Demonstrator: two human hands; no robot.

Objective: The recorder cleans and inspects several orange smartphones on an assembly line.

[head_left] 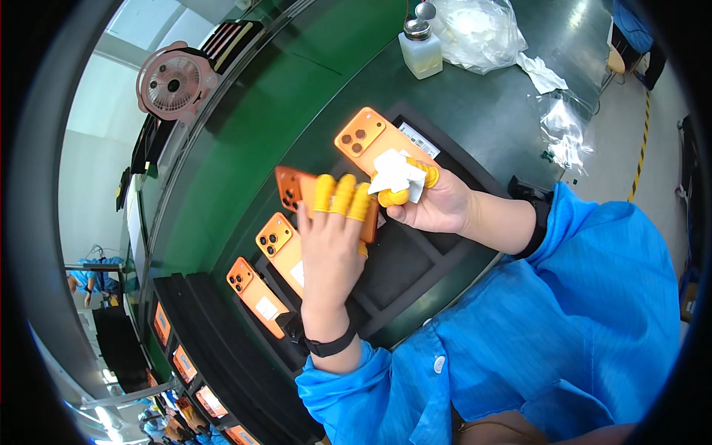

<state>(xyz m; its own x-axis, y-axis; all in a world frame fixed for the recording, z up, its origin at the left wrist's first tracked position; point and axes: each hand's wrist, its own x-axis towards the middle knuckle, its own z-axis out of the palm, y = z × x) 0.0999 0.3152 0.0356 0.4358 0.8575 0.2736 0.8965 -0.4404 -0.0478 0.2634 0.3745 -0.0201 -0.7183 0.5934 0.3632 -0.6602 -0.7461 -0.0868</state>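
Yellow finger cots cover the fingertips of both my hands. My left hand (331,241) is closed over an orange smartphone (291,187), its fingers across the back and the thumb at the near edge; the phone's far end is slightly blurred. In my right hand (441,200) a crumpled white wipe (397,172) is pinched between the fingers. The wipe overlaps the lower part of another orange smartphone (368,141), back up; whether the fingers also grip this phone is hidden. Two more orange phones, a middle one (279,242) and a near-left one (256,295), lie in the black tray (400,273) with white labels.
A pump bottle (421,55) and a clear plastic bag (478,33) stand at the back right, with crumpled plastic (565,122) beside them. Stacked black trays (215,319) hold more orange phones at the left. A pink fan (174,83) stands beyond the green bench.
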